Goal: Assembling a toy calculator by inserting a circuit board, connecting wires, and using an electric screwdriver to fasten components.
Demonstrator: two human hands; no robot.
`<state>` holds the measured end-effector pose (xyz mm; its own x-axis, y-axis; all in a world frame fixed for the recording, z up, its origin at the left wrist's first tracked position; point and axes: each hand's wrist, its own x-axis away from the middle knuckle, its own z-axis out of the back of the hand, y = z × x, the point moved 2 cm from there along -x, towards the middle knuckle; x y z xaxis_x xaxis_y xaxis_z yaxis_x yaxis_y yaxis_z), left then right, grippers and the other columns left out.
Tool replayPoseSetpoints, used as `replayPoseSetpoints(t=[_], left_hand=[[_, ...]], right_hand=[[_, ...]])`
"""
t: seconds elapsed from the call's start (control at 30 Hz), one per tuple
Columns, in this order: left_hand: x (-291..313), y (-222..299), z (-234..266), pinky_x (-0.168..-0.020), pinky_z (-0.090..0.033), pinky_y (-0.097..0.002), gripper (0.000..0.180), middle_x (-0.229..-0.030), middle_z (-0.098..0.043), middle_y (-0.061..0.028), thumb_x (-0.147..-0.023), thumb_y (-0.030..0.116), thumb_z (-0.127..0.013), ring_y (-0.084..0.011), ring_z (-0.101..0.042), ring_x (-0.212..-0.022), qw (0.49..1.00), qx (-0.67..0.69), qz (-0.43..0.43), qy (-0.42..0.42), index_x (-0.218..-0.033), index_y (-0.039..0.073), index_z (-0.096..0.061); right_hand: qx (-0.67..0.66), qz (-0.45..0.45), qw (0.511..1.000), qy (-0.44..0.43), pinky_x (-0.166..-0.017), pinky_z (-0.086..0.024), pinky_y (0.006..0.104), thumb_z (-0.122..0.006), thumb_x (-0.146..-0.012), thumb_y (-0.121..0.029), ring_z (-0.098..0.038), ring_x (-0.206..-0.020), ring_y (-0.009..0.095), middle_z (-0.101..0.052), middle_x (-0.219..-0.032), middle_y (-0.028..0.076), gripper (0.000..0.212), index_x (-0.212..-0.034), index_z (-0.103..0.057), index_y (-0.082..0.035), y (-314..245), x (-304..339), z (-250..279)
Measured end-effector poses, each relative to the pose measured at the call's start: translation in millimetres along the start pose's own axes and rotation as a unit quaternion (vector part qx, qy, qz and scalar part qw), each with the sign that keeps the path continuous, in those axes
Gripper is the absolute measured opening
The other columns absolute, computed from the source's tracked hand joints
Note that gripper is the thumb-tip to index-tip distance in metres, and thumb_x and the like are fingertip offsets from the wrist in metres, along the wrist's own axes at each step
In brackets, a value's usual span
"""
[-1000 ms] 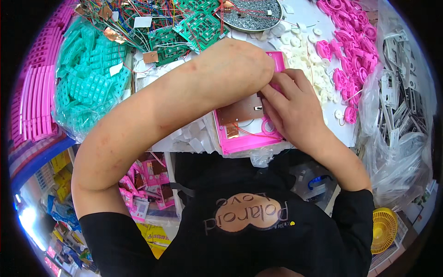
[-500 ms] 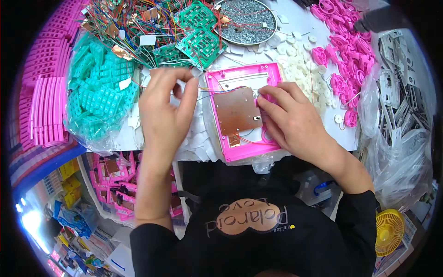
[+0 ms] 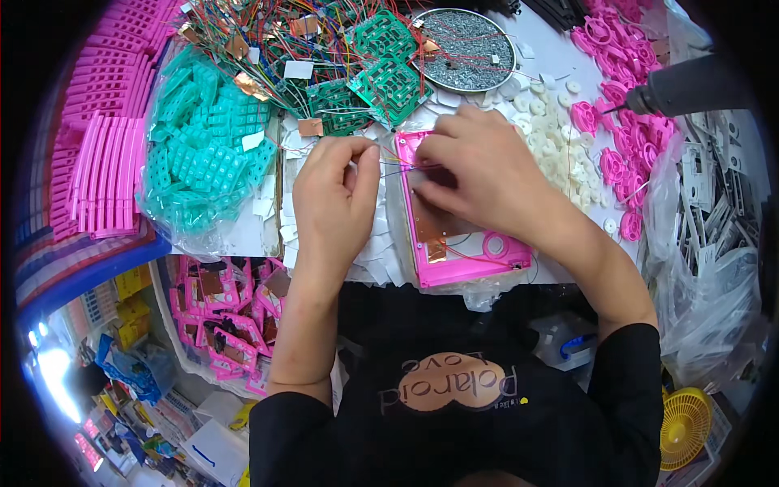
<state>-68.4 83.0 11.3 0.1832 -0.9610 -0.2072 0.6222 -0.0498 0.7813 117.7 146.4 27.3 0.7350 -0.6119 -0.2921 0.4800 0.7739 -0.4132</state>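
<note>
A pink plastic case [image 3: 475, 272] lies face down at the table's front, with a brown circuit board [image 3: 434, 221] inside it. Thin coloured wires [image 3: 396, 168] stretch from the board's upper side across the case's left rim. My left hand [image 3: 334, 199], just left of the case, pinches their ends between thumb and forefinger. Over the board, my right hand [image 3: 491, 174] has its fingers closed round the same wires and hides much of the case. A copper-coloured piece [image 3: 436, 250] and a pink ring [image 3: 494, 243] show at the case's near end.
Green circuit boards [image 3: 391, 85] with tangled wires and a round tray of screws [image 3: 465, 12] lie behind. Teal keypads [image 3: 203, 138] and pink strips [image 3: 105, 174] are stacked left. White discs [image 3: 560, 154], pink parts [image 3: 633, 138] and a hanging screwdriver [image 3: 682, 87] are right.
My right hand has moved from the case's right side onto the wires above the board. My left hand keeps its pinch. The whole view has shifted slightly.
</note>
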Motion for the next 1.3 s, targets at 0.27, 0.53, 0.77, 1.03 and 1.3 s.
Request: replayPoseSetpoints(t=[0.27, 0.53, 0.77, 1.03, 1.3], left_hand=[[19.5, -17.2, 4.9, -0.061, -0.04, -0.024, 0.009, -0.084, -0.064, -0.0031, -0.094, 0.008, -0.068, -0.0076, -0.05, -0.066, 0.998, 0.055, 0.033, -0.018, -0.097, -0.001, -0.071], [-9.9, -19.5, -6.4, -0.059, -0.047, -0.0328, 0.015, -0.078, -0.069, -0.0098, -0.089, 0.015, -0.072, -0.0197, -0.062, -0.062, 0.997, 0.046, 0.059, -0.012, -0.093, 0.0, -0.071], [-28.5, -12.1, -8.0, -0.062, -0.05, -0.0343, 0.011, -0.082, -0.069, -0.0096, -0.087, 0.012, -0.074, -0.0225, -0.065, -0.069, 0.993, -0.049, -0.095, -0.045, -0.092, 0.002, -0.072], [-37.9, 24.3, -21.5, -0.063, -0.05, -0.03, 0.012, -0.083, -0.068, -0.0084, -0.085, 0.004, -0.075, -0.0184, -0.063, -0.069, 0.986, 0.093, -0.105, -0.085, -0.095, 0.001, -0.069], [-24.2, 15.1, -38.9, -0.065, -0.05, -0.0202, 0.014, -0.088, -0.069, -0.0015, -0.092, 0.002, -0.072, -0.0042, -0.062, -0.073, 0.965, 0.224, 0.005, -0.134, -0.105, -0.002, -0.068]], right_hand=[[-0.055, -0.009, 0.998, -0.028, -0.075, -0.048, 0.0461, -0.076, -0.079, -0.019, -0.062, -0.086, 0.032, -0.064, -0.083, 0.009, 0.018, -0.087, -0.066, -0.007, -0.5, -8.5, -10.9], [-0.101, 0.017, 0.995, 0.02, -0.07, -0.046, 0.0455, -0.074, -0.079, -0.014, -0.059, -0.08, 0.033, -0.061, -0.079, 0.01, 0.015, -0.083, -0.061, -0.007, 3.8, -4.8, -11.2], [-0.202, 0.122, 0.969, -0.077, -0.073, -0.05, 0.0425, -0.071, -0.076, -0.01, -0.059, -0.078, 0.031, -0.062, -0.081, 0.01, 0.017, -0.092, -0.067, -0.007, 11.1, 3.0, 6.4], [-0.22, -0.104, 0.97, 0.006, -0.065, -0.055, 0.0359, -0.074, -0.082, -0.013, -0.069, -0.073, 0.028, -0.069, -0.078, 0.011, 0.018, -0.096, -0.069, -0.003, 31.2, -11.2, 29.4], [-0.147, -0.066, 0.984, 0.07, -0.07, -0.054, 0.0372, -0.075, -0.081, -0.014, -0.069, -0.079, 0.029, -0.07, -0.083, 0.009, 0.013, -0.09, -0.069, -0.007, 32.1, 8.1, 18.6]])
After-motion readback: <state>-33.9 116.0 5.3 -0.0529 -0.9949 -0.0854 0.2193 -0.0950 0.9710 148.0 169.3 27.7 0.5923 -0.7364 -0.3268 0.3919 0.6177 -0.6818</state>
